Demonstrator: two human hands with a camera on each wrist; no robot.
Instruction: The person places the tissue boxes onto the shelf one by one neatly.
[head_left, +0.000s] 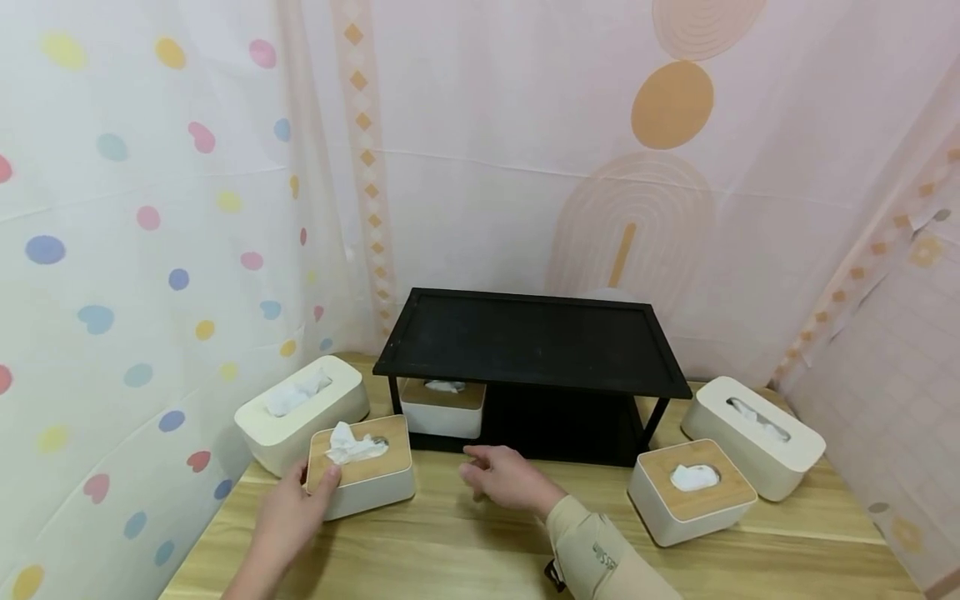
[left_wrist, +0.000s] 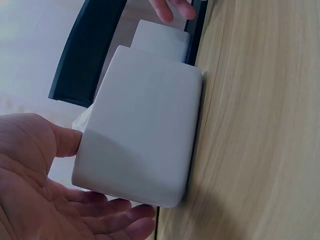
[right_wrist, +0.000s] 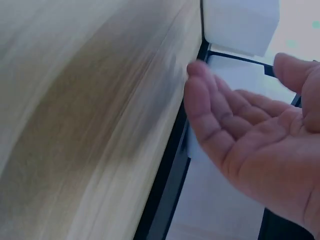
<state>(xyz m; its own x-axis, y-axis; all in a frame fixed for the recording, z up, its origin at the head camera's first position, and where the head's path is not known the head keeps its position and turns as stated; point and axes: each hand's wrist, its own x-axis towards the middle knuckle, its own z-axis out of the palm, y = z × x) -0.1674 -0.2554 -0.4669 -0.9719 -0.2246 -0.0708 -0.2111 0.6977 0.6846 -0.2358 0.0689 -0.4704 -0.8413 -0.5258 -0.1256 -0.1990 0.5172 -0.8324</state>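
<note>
My left hand (head_left: 294, 510) grips the left end of a tissue box (head_left: 371, 490) with white sides and a wooden lid, thumb over the lid's edge. Seen from the left wrist, the fingers of that hand (left_wrist: 40, 190) lie along the box's near end. A white tissue pokes out of its top. In front of the black two-tier rack (head_left: 525, 340), my right hand (head_left: 506, 477) hovers over the table with nothing in it, fingers loosely bent. On the rack's lower tier, at the left, stands another wooden-lidded tissue box (head_left: 441, 419).
A rounded cream tissue box (head_left: 300, 429) stands at the far left, behind the gripped one. On the right are a wooden-lidded tissue box (head_left: 693, 504) and a longer cream one (head_left: 757, 442). Patterned curtains (head_left: 480, 183) rise behind the wooden table (head_left: 450, 558).
</note>
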